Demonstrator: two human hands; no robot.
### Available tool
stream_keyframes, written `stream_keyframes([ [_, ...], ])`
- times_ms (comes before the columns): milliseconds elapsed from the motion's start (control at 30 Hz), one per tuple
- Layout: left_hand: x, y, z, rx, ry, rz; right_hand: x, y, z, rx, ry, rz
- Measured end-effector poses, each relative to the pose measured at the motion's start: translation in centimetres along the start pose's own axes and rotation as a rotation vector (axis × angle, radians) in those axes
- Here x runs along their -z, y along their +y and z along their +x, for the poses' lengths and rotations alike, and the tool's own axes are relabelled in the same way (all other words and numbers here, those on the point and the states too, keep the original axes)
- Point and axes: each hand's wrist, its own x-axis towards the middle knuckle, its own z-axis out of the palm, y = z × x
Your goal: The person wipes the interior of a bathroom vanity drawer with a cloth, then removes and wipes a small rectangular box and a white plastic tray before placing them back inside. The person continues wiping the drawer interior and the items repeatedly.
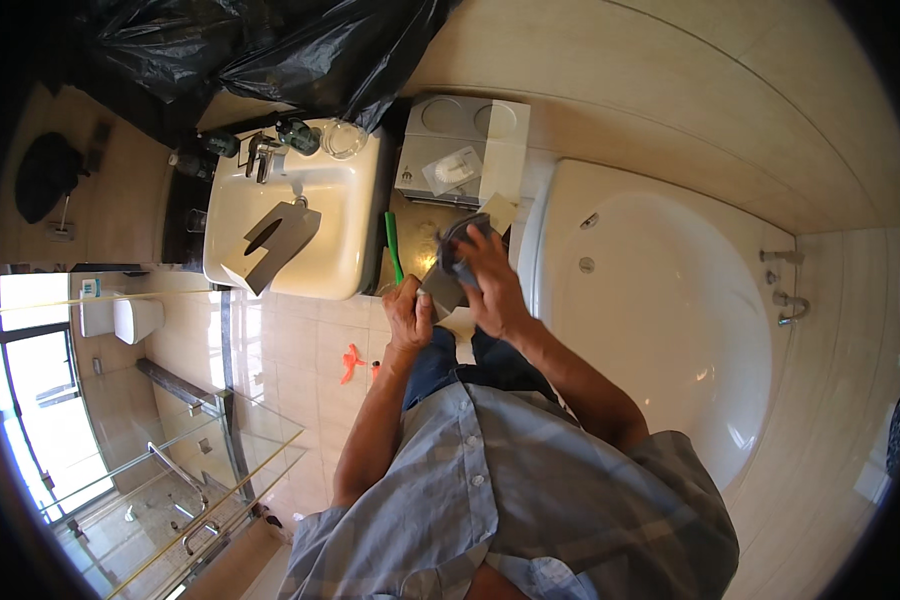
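Observation:
My left hand [407, 314] is closed on the near left edge of a grey flat-sided piece [444, 290], which is partly hidden by my hands. Bunched in my right hand [497, 290] is a dark grey cloth [458, 243], pressed against or just over the far part of that piece. Left of the piece, a green handle [391, 240] sticks up by the counter; its other end is hidden. In the white sink [342, 225] lies a grey tissue box cover [275, 243] with a dark oval slot, tilted.
A grey case [435, 118] with round recesses stands beyond my hands, a clear packet [453, 170] on it. A white bathtub [670, 300] is at the right. Bottles [298, 136] and a glass dish [343, 139] stand behind the sink. An orange item [351, 363] lies on the floor.

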Motion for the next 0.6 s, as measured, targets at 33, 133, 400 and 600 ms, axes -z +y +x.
stream_keyframes([
  [33,0.1,-0.5,-0.3,0.043,0.027,0.018,-0.5,-0.6,-0.3,0.019,-0.031,-0.005],
  [133,0.2,1.9,1.0,0.171,0.122,0.047,-0.5,-1.5,-0.3,0.050,-0.020,-0.065],
  [400,1.3,1.8,1.0,0.372,0.200,-0.134,-1.1,4.1,1.2,-0.110,0.263,-0.160],
  [600,1.1,0.5,0.6,0.317,0.165,-0.167,-0.1,1.5,2.2,-0.249,0.127,0.203],
])
